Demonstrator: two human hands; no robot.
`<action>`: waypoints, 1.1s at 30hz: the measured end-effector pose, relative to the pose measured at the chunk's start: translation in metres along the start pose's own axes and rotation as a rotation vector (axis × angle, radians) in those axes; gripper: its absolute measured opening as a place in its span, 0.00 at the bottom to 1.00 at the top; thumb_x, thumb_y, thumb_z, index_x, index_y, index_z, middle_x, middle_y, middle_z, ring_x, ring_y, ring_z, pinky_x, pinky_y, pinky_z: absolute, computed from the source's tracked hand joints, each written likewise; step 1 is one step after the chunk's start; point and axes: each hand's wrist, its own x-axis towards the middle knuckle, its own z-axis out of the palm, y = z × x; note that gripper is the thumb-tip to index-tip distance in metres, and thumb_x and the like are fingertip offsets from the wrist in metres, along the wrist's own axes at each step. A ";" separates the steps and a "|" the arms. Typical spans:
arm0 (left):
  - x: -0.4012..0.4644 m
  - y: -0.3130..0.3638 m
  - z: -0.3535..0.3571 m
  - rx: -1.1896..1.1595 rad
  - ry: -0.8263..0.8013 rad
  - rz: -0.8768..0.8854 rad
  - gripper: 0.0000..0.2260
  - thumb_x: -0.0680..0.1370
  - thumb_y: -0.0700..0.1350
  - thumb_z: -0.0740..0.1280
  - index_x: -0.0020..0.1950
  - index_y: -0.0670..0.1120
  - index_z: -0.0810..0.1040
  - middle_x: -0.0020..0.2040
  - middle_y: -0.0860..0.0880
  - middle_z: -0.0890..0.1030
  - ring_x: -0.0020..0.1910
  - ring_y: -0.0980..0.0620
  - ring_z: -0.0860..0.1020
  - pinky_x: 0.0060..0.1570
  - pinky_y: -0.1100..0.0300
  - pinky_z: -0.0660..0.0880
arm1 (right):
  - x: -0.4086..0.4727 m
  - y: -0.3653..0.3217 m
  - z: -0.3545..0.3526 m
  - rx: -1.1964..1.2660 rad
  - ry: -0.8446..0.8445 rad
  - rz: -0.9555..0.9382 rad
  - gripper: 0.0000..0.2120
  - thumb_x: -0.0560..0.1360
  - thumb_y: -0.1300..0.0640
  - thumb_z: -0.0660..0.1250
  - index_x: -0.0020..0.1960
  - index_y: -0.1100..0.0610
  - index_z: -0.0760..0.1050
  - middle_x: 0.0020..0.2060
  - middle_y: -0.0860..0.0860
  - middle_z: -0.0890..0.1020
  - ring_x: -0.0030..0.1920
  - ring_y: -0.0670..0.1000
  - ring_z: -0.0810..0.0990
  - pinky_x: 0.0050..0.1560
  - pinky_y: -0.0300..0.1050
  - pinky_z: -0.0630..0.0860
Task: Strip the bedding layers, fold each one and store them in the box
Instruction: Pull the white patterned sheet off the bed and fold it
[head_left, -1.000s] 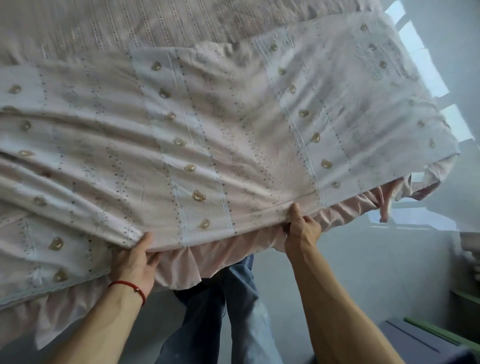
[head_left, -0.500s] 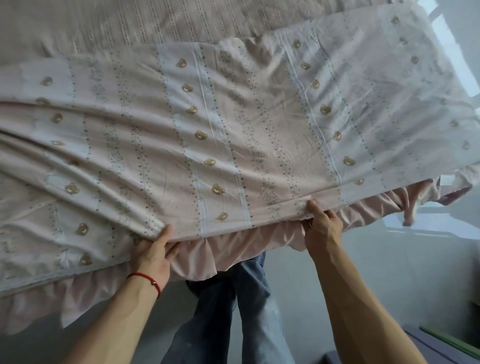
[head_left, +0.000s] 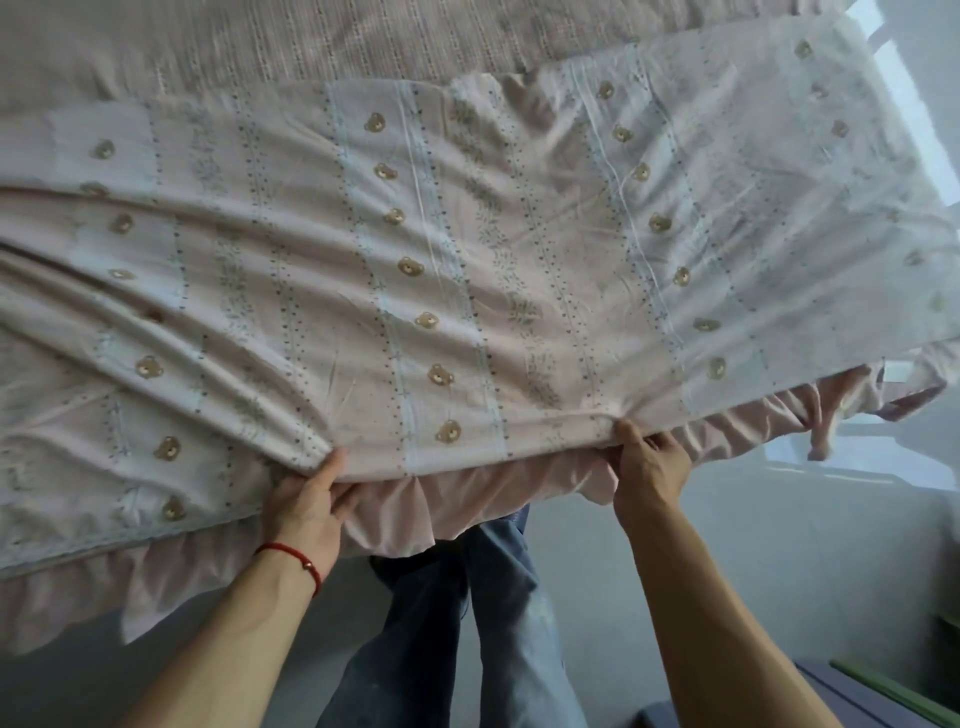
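Fig.: bedding strip, early stage. A pink bear-print sheet w/ ruffled hem (head_left: 441, 291) spans most of the view, from 9 o'clock to 3 o'clock, raised off the bed along its near edge. Left hand (head_left: 306, 506), at 7 o'clock of centre, w/ a red string bracelet (head_left: 291, 555) on the wrist, pinches the hem: thumb on top of the cloth, fingers curled beneath. Right hand (head_left: 649, 465), at 5 o'clock, has the same grip on the same edge, thumb above and fingers tucked under the ruffle. Cloth bunches into creases at both grip pts. and fans away toward 12 o'clock. A second layer, a textured woven blanket (head_left: 311, 41), lies on the bed at 12 o'clock, partly under the sheet's far edge.

Progress (judgement): first layer is being lifted but not yet clear of the bed; no fold is made. Remaining: fold this sheet, strip and fold the blanket and any layer below it, store all. A dark container edge (head_left: 852, 699) at 5 o'clock may be the box; too little shows to tell.
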 end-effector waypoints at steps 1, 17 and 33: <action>-0.001 0.000 -0.002 0.010 -0.012 -0.001 0.13 0.79 0.40 0.70 0.64 0.47 0.78 0.58 0.45 0.83 0.52 0.48 0.83 0.44 0.55 0.79 | 0.002 0.007 0.001 -0.035 0.036 0.023 0.10 0.66 0.54 0.76 0.47 0.54 0.83 0.46 0.56 0.87 0.47 0.58 0.87 0.53 0.57 0.84; 0.017 0.083 -0.057 -0.445 -0.069 0.012 0.17 0.79 0.43 0.68 0.68 0.43 0.78 0.61 0.41 0.83 0.61 0.42 0.82 0.58 0.43 0.78 | -0.129 0.018 0.155 -1.138 -0.818 -0.946 0.30 0.81 0.44 0.61 0.80 0.44 0.55 0.82 0.53 0.51 0.81 0.58 0.50 0.79 0.66 0.48; 0.034 0.112 -0.119 -0.507 0.013 0.090 0.16 0.78 0.41 0.67 0.66 0.42 0.79 0.62 0.39 0.82 0.61 0.38 0.81 0.63 0.40 0.75 | -0.204 0.029 0.257 -1.443 -1.098 -1.150 0.34 0.83 0.41 0.57 0.83 0.44 0.44 0.82 0.52 0.36 0.81 0.59 0.33 0.76 0.72 0.35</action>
